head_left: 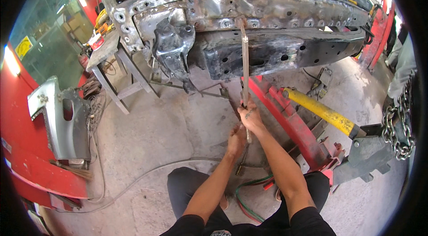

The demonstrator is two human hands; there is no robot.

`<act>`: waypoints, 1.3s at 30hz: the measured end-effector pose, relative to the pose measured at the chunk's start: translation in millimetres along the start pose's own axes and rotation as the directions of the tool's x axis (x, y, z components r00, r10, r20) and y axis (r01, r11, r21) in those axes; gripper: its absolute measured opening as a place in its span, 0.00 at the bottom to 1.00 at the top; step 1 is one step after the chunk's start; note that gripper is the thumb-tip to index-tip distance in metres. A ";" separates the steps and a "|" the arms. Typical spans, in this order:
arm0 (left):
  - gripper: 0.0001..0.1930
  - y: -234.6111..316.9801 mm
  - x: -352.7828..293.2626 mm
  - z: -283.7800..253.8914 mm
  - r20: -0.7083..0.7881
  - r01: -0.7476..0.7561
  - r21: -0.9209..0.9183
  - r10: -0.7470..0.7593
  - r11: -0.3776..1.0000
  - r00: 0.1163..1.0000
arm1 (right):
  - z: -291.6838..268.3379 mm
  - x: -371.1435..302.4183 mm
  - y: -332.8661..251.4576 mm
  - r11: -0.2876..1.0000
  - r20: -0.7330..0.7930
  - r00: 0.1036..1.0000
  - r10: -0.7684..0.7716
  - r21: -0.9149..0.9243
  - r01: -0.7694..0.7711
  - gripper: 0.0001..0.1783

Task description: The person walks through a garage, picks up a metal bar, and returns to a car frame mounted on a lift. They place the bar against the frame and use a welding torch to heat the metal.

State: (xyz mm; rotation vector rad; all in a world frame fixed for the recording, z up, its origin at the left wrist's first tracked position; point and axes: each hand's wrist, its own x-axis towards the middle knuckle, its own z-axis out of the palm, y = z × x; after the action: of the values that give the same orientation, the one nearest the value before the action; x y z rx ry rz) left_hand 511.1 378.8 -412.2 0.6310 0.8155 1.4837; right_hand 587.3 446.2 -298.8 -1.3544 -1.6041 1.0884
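Right hand (250, 118) just right of frame centre, fingers wrapped tight round long flat metal bar (244, 64). Bar runs up toward 12 o'clock, top end touching bare, perforated car body frame (276, 13). Left hand (236, 140) just below, at 7 o'clock from right hand, fingers curled at bar's lower end; grip itself cannot tell. Red frame-pulling rig (285, 115) at 3 o'clock, yellow cylinder (318, 110) on it, chain (399, 124) further right. Grey body panel (60, 118) at 9 o'clock. Green hose (245, 193) on concrete floor (178, 124) near knees.
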 end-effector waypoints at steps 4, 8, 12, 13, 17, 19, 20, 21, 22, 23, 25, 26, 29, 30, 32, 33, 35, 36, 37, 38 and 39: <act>0.11 -30.7 14.0 -13.0 0.012 0.007 -0.057 -0.006 0.998 1.000 | 7.8 11.8 30.5 0.995 -0.070 0.993 -0.096 -0.046 0.093 0.35; 0.10 -26.9 13.2 -0.1 0.025 0.180 -0.373 -0.184 0.910 0.983 | 3.2 7.6 20.1 0.997 -0.085 0.996 0.004 -0.073 -0.010 0.22; 0.14 -29.4 13.1 7.2 0.002 0.118 -0.128 -0.119 0.985 0.993 | 8.2 11.7 34.2 0.991 -0.115 0.990 -0.082 0.097 0.094 0.22; 0.16 -27.1 14.0 6.0 0.013 0.065 0.094 -0.066 0.994 0.998 | 6.2 12.0 38.2 0.995 -0.114 0.992 -0.053 0.080 0.062 0.21; 0.20 -31.1 27.1 5.3 0.032 0.272 -0.353 -0.279 0.895 0.960 | 5.0 7.7 19.7 0.998 -0.108 0.993 0.040 0.044 -0.035 0.18; 0.20 -14.5 20.5 21.8 -0.088 0.315 -0.366 -0.369 0.876 0.925 | 0.7 6.5 19.4 0.998 -0.108 0.993 0.055 0.027 -0.052 0.18; 0.20 -7.8 15.2 25.4 -0.152 0.329 -0.371 -0.406 0.868 0.901 | 2.6 7.0 21.1 0.999 -0.120 0.992 0.033 0.030 -0.030 0.17; 0.20 -15.2 15.2 21.2 -0.110 0.276 -0.384 -0.341 0.881 0.934 | 4.5 7.6 23.1 0.999 -0.133 0.991 0.012 0.032 -0.007 0.16; 0.20 -24.8 16.8 15.7 -0.071 0.222 -0.399 -0.271 0.890 0.960 | 6.1 8.8 24.7 0.999 -0.145 0.989 -0.010 0.033 0.015 0.16; 0.21 -25.8 14.5 16.1 -0.031 0.173 -0.413 -0.203 0.894 0.979 | 6.0 9.9 28.0 0.998 -0.141 0.990 -0.028 0.052 0.036 0.15; 0.20 -26.1 14.4 14.7 -0.038 0.166 -0.397 -0.197 0.903 0.980 | 5.4 13.8 33.8 0.993 -0.134 0.989 -0.063 0.089 0.076 0.13; 0.19 -22.8 16.7 13.5 -0.041 0.159 -0.390 -0.189 0.907 0.981 | 6.2 15.3 28.3 0.998 -0.141 0.990 -0.018 0.053 0.026 0.11; 0.17 -30.9 27.8 1.8 0.079 0.334 -0.505 -0.343 0.796 0.936 | 3.8 19.4 29.7 0.991 -0.064 0.991 0.116 0.071 -0.111 0.17; 0.17 -30.4 27.7 3.6 0.051 0.329 -0.522 -0.356 0.787 0.933 | 2.7 14.9 13.9 0.974 -0.065 0.975 0.215 0.092 -0.208 0.17; 0.16 -28.0 25.3 15.9 0.017 0.335 -0.555 -0.392 0.761 0.920 | 3.4 23.7 49.9 1.000 -0.158 0.987 -0.017 -0.014 0.015 0.10; 0.16 -30.2 27.1 17.8 0.008 0.297 -0.594 -0.363 0.748 0.932 | 5.2 25.4 55.4 0.990 -0.188 0.973 -0.137 -0.071 0.126 0.07; 0.16 -35.2 29.0 19.6 -0.020 0.217 -0.663 -0.306 0.717 0.952 | 8.1 25.6 52.3 0.996 -0.169 0.985 -0.044 0.068 0.056 0.08; 0.16 -44.7 32.2 16.7 -0.035 0.187 -0.688 -0.289 0.701 0.957 | 11.6 23.8 43.1 0.990 -0.159 0.987 0.000 0.137 0.022 0.09; 0.16 -53.7 35.8 12.5 -0.052 0.156 -0.712 -0.273 0.685 0.961 | 14.9 21.6 36.3 0.987 -0.147 0.989 0.022 0.158 0.002 0.10; 0.16 -62.5 39.6 11.0 -0.064 0.129 -0.737 -0.258 0.663 0.964 | 16.3 19.9 30.3 0.985 -0.140 0.989 0.042 0.173 -0.017 0.10; 0.17 -64.2 40.6 10.7 -0.010 0.187 -0.717 -0.278 0.672 0.960 | 14.9 17.0 27.5 0.983 -0.140 0.988 0.067 0.181 -0.041 0.11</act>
State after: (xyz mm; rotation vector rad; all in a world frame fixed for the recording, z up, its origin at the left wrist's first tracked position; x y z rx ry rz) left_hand 555.0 419.3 -460.3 -0.1564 0.3238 1.4568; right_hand 580.4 463.1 -329.4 -1.3321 -1.3396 1.1106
